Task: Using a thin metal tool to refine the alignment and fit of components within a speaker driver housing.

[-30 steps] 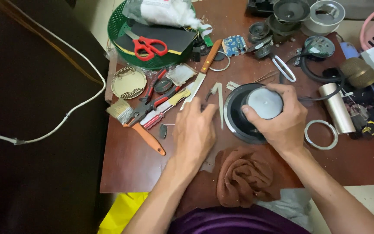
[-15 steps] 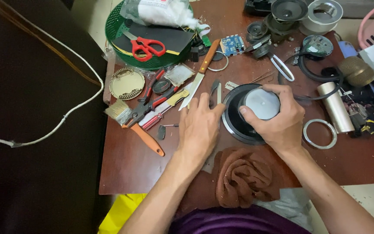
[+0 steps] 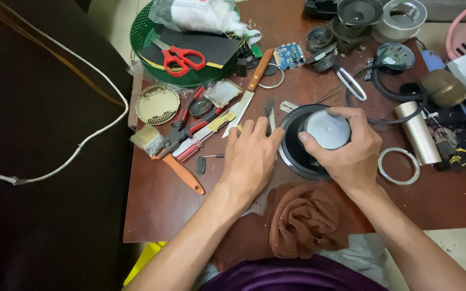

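Head view: cluttered brown table (image 3: 152, 210); right hand (image 3: 346, 148) grips speaker magnet (image 3: 327, 129), left hand (image 3: 252, 156) flat, empty.

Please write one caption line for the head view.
Right hand grips a speaker magnet; left hand rests beside it.

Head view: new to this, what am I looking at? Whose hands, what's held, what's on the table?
There is one picture, from a camera worn on a person's head, looking down at their own two bare hands over a brown wooden table. No robot is involved. The right hand grips a round grey magnet on the back of a black speaker. The left hand rests flat beside the speaker, empty. Around them lie a brown cloth, orange-handled pliers, a wooden-handled knife, a metal ring and red scissors in a green basket.
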